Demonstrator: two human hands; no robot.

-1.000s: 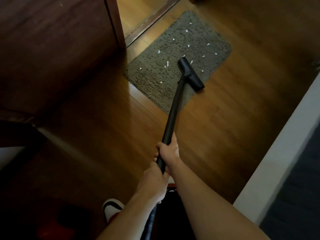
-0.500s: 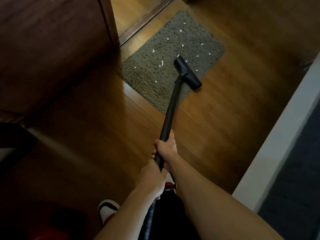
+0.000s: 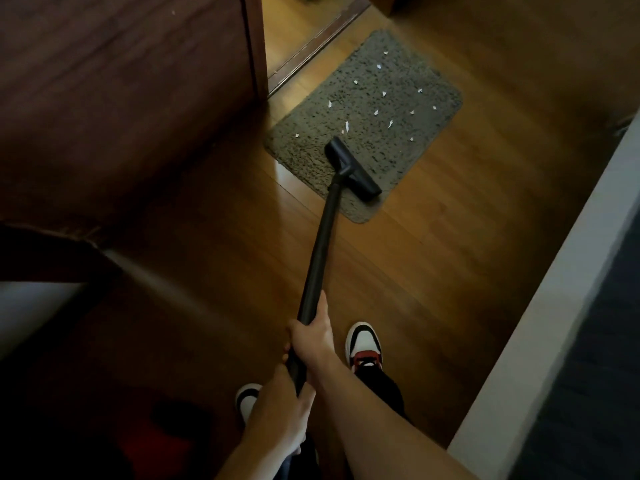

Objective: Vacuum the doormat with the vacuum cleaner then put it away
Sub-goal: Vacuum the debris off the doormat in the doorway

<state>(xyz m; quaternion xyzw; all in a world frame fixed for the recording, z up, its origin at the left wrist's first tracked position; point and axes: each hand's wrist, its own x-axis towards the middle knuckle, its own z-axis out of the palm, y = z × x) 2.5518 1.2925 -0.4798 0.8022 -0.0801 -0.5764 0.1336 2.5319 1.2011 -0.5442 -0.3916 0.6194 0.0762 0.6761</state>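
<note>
A grey-green doormat point(image 3: 398, 109) lies on the wooden floor by the doorway, with several small white paper scraps point(image 3: 376, 112) scattered over its far half. The black vacuum wand point(image 3: 320, 251) runs from my hands up to its black floor nozzle point(image 3: 351, 173), which sits on the mat's near part. My right hand point(image 3: 313, 336) grips the wand higher up. My left hand point(image 3: 280, 407) grips it lower, close to my body. The vacuum's body is hidden below the frame.
A dark wooden door point(image 3: 131, 98) stands at the left, its edge beside the mat. A white wall edge point(image 3: 561, 299) runs along the right. My two shoes point(image 3: 363, 344) stand on the floor behind the wand. A threshold strip point(image 3: 311, 46) crosses the doorway.
The nozzle has been drawn back toward me, from the middle of the mat to its near part. My right foot now shows beside the wand.
</note>
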